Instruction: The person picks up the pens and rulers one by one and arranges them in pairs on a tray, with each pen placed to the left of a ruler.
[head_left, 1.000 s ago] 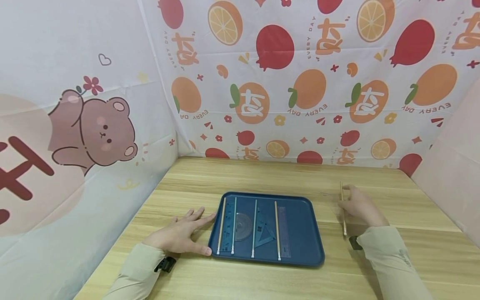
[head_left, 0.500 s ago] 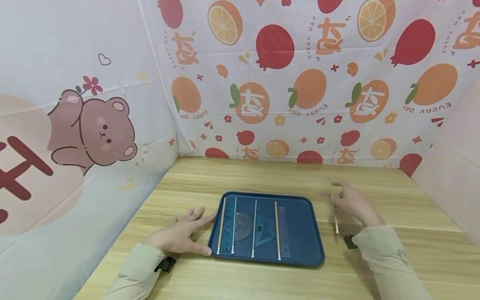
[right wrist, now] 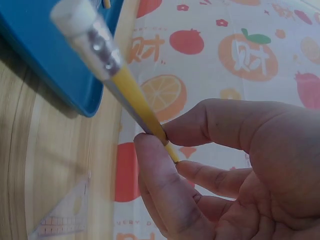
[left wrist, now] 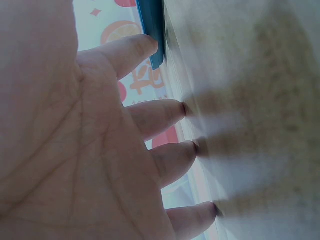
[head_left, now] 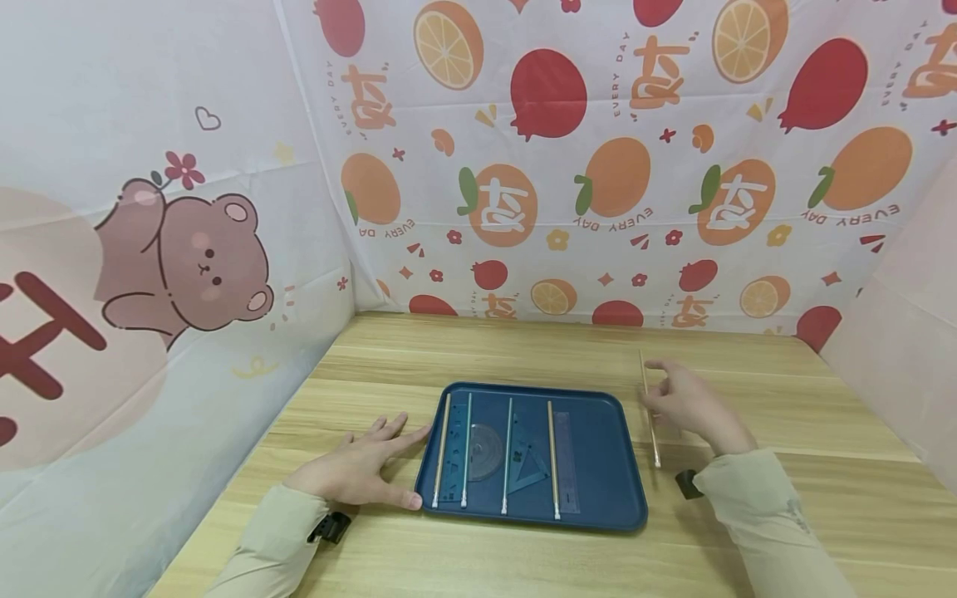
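My right hand (head_left: 691, 407) pinches a yellow pencil (right wrist: 131, 95) between thumb and fingers, just right of the blue tray (head_left: 609, 507). The pencil's white eraser end points toward the near side. Spread and straight, the left hand (head_left: 359, 468) rests at the tray's left edge, its thumb at the near left corner. Lying in the tray are a yellow pencil (head_left: 442, 448), a green pencil (head_left: 467, 448), another green pencil (head_left: 507, 453) and a second yellow one (head_left: 553, 457). Among them lie a blue stencil ruler (head_left: 452, 469), a clear protractor (head_left: 489, 453), a set square (head_left: 532, 473) and a clear ruler (head_left: 568, 465).
A clear set square (right wrist: 67, 215) lies on the wooden table (head_left: 583, 565) near the right hand, outside the tray. Fruit-print cloth (head_left: 598, 166) hangs behind the table, and a cloth with a bear (head_left: 213, 257) hangs along the left.
The right hand has moved left toward the tray, carrying the yellow pencil with it. The left hand and the tray's contents have stayed put.
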The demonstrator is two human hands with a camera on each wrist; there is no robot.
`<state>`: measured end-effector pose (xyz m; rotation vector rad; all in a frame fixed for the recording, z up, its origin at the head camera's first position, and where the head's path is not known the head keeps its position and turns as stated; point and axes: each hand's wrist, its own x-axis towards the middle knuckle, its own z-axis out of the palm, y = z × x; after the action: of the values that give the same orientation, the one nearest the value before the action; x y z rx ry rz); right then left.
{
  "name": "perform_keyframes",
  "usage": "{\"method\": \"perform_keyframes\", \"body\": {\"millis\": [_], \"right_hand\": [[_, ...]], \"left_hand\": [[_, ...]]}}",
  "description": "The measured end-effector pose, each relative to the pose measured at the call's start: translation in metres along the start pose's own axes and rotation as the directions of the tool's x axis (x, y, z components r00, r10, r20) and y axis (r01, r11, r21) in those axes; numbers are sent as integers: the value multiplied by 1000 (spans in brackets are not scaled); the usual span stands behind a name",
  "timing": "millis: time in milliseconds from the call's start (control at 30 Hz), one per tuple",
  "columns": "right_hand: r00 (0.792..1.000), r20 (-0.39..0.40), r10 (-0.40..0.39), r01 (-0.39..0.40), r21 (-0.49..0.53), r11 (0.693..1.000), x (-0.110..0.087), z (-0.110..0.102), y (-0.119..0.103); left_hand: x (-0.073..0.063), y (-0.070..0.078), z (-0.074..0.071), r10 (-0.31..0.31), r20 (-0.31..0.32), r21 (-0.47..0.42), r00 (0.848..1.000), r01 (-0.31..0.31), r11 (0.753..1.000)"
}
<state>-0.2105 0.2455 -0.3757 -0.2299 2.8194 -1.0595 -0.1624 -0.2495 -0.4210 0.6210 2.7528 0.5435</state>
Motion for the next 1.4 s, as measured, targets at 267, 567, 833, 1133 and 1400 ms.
{"method": "perform_keyframes", "body": {"millis": [267, 567, 833, 1133, 1400], "right_hand": [[1000, -2, -27, 27, 53, 998, -1, 11, -9], [999, 10, -35, 34, 62, 997, -1, 20, -16], [999, 11, -32, 31, 41, 999, 1, 30, -21], [999, 15, -48, 47, 41, 998, 0, 44, -25], [999, 35, -31, 30, 37, 999, -2, 53, -31]], "left_hand": [[0, 0, 0, -1, 6, -1, 1000, 1, 1000], [-1, 1, -1, -3, 1, 5, 1000, 3, 1000], [-2, 1, -1, -1, -2, 9, 1000, 1, 1000], [-2, 1, -1, 2, 5, -3, 1000, -2, 1000], [-1, 1, 0, 6, -2, 5, 1000, -6, 1000]]}}
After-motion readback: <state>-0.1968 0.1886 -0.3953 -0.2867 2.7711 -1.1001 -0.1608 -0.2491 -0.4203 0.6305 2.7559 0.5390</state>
